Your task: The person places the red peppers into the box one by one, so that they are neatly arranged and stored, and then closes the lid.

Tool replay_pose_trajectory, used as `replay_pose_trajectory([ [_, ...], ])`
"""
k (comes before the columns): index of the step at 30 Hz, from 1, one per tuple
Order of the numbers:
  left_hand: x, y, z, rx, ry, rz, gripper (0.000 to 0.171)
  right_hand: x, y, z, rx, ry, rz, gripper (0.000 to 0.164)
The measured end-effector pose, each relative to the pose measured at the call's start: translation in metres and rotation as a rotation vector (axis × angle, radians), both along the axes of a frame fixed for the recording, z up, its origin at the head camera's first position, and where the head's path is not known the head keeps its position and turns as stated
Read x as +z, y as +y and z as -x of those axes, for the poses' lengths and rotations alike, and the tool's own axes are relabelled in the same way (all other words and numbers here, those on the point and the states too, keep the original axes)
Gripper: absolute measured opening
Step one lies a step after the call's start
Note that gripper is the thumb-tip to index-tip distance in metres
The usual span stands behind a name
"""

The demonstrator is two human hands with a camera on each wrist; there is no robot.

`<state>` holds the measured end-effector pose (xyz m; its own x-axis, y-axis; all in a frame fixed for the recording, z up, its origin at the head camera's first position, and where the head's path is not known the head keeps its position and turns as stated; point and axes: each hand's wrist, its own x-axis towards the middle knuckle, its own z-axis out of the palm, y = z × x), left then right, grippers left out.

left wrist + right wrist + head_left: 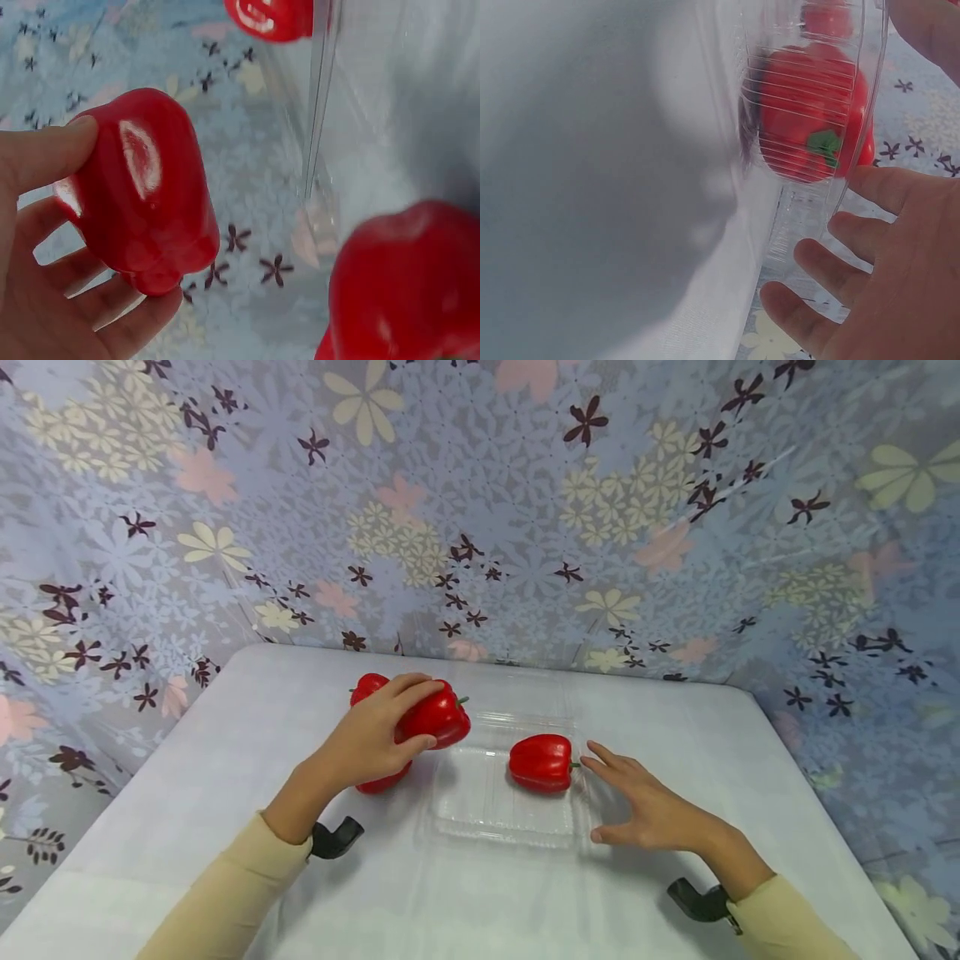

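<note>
My left hand grips a shiny red bell pepper, its green stem pointing right, above the left side of a clear plastic clamshell container. In the left wrist view the thumb lies on one side of this pepper and the fingers curl round the other. Inside the container another red bell pepper lies on its side, stem to the right. My right hand is spread beside the container's right wall, holding nothing. The right wrist view has its fingertips right at the wall, with the pepper showing through the ribbed plastic.
Left of the container, two more red peppers lie on the white-covered table: one at the back, one nearer, both partly hidden by my left hand. The container's transparent lid lies back. A flower-patterned cloth rises behind the table.
</note>
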<state>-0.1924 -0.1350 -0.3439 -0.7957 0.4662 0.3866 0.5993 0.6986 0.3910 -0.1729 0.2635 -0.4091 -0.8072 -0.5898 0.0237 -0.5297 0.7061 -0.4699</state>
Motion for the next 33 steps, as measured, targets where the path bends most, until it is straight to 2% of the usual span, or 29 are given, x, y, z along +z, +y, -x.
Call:
replay_pose_trajectory([
  [4,-0.003,0.012,-0.005,-0.028,-0.016,0.063,0.066,0.002,-0.001,0.001,0.001,-0.003,-0.005,0.093],
  [9,-0.01,0.026,-0.008,-0.059,-0.062,0.097,0.065,0.003,-0.001,0.001,0.01,0.004,-0.011,0.093],
  [13,-0.016,0.035,-0.006,-0.099,-0.08,0.112,0.065,0.003,-0.001,0.001,0.011,-0.003,-0.019,0.092],
  [21,-0.03,0.045,-0.001,-0.165,-0.162,0.118,0.064,0.003,-0.001,-0.001,0.002,-0.022,-0.005,0.092],
  [26,-0.038,0.047,0.002,-0.136,-0.185,0.145,0.066,0.002,-0.001,0.0,0.003,-0.027,0.005,0.091],
  [33,-0.042,0.05,0.004,-0.099,-0.214,0.167,0.068,-0.002,0.001,0.001,0.004,-0.022,0.008,0.092],
])
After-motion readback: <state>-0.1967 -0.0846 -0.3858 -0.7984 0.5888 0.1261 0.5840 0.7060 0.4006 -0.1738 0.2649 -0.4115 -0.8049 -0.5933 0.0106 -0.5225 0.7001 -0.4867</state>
